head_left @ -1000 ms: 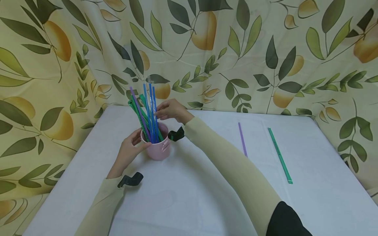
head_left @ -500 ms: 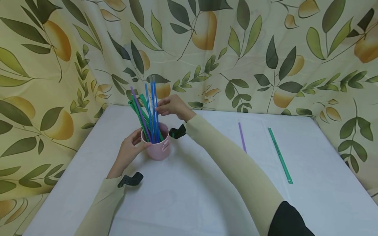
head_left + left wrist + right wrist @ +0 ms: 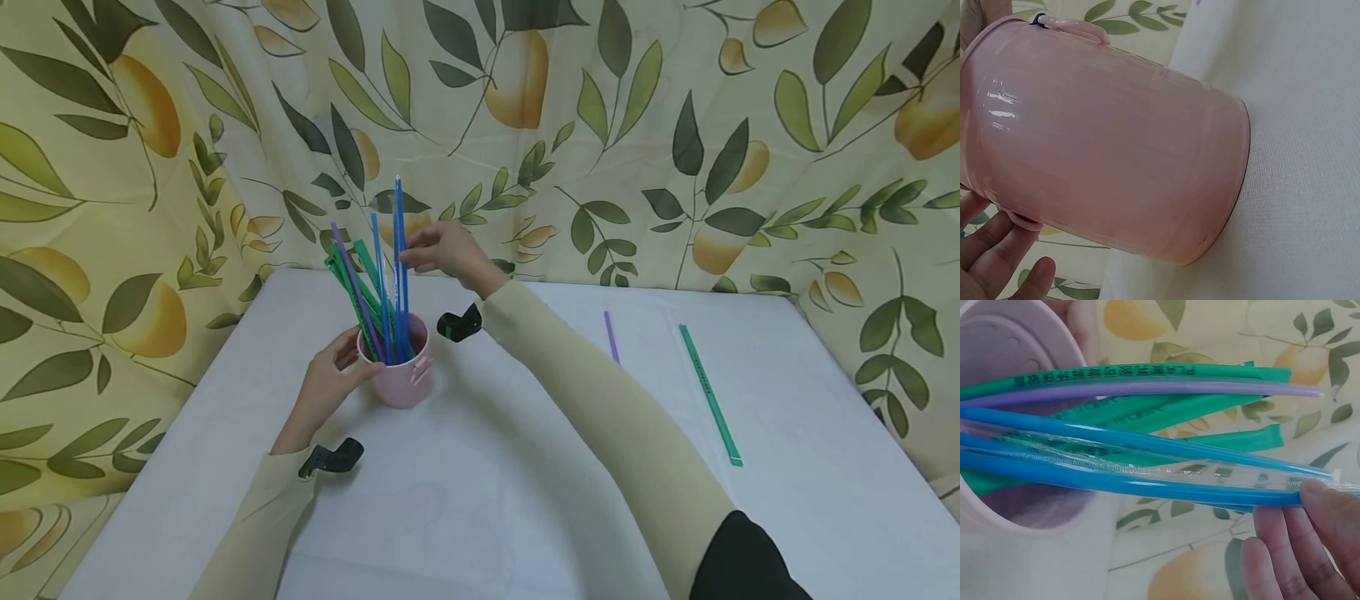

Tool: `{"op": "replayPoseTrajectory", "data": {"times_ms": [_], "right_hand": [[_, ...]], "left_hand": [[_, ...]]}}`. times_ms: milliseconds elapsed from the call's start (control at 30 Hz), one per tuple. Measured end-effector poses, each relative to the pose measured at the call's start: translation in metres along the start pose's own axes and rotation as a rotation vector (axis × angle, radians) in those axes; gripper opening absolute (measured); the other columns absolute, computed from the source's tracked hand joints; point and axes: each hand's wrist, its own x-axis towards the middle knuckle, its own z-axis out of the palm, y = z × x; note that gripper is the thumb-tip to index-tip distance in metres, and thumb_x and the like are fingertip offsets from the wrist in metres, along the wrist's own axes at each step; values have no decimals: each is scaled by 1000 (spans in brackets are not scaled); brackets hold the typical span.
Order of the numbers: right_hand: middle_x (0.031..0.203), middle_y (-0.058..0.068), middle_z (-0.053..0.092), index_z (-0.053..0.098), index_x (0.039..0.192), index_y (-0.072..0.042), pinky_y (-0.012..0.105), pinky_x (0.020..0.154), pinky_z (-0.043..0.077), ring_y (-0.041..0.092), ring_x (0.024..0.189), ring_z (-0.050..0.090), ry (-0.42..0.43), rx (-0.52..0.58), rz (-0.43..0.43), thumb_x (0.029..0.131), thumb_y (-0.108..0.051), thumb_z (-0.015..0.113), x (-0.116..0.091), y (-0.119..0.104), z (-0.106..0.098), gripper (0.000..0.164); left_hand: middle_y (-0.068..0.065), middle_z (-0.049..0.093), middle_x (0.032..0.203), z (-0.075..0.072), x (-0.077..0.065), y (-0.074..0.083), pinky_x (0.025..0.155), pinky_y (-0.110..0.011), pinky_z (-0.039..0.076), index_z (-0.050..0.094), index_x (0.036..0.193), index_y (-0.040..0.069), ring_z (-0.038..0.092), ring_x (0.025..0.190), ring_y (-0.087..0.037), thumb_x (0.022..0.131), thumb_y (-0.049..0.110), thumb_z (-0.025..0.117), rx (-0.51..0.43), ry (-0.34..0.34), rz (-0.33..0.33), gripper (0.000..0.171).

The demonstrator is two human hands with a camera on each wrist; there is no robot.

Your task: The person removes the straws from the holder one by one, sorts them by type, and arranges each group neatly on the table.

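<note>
A pink pail-like cup (image 3: pixel 403 387) with small side handles stands upright on the left part of the table. My left hand (image 3: pixel 330 375) grips it at the rim, thumb in front and fingers behind. Between thumb and fingers, my right hand (image 3: pixel 453 250) pinches blue straws (image 3: pixel 1197 490) in clear wrapping near their upper ends. Their lower ends are still inside the cup. Another blue straw (image 3: pixel 378 258) leans beside them. Several green-wrapped straws (image 3: pixel 1235 440) with dark print and a purple straw (image 3: pixel 1179 389) also lean out of the cup, toward the left in the head view.
A purple straw (image 3: pixel 612 337) lies on the white-covered table (image 3: pixel 480 500), partly hidden by my right sleeve. Right of it lies a green straw (image 3: pixel 711 396). A curtain (image 3: pixel 570 217) with leaves and fruit hangs along the back and left. Black wrist cameras (image 3: pixel 459 323) jut from both sleeves.
My right hand has risen and moved slightly right, drawing the pinched blue straws higher and apart from the other blue one. The left hand and cup have stayed put.
</note>
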Motion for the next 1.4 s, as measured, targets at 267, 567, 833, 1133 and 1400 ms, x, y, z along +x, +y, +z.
{"op": "replayPoseTrajectory", "data": {"times_ms": [267,567,833,1133,1400], "right_hand": [[105,17,68,66,105,1,34,90,56,25,96,68,27,7,-61,86,-10,66,-4,-15,-15,22],[106,17,68,65,109,1,30,88,56,27,97,67,78,9,-87,87,-12,66,-8,-33,-35,26],[100,11,69,64,110,0,36,96,52,23,94,68,114,46,-112,86,-14,67,-15,-41,-61,28],[99,6,68,63,114,0,34,96,52,24,97,67,147,55,-62,86,-15,67,-29,-40,-89,32],[91,0,68,63,112,2,32,92,54,12,82,69,140,-43,8,86,-15,67,-47,-16,-108,32]], "left_hand": [[-16,39,148,0,0,-1,105,-47,42,34,146,13,42,133,-37,85,33,69,7,0,-18,73],[-15,38,149,0,0,-2,106,-48,42,32,146,14,41,134,-36,85,35,68,13,-3,-28,74],[-15,38,148,0,1,-1,106,-46,42,33,146,13,42,133,-36,85,35,69,11,2,-24,74],[-15,37,149,0,1,-1,106,-46,42,33,146,13,41,134,-36,85,35,68,4,-2,-30,74],[-15,36,150,0,0,0,106,-47,41,32,147,14,40,135,-36,85,36,68,3,-6,-46,74]]}}
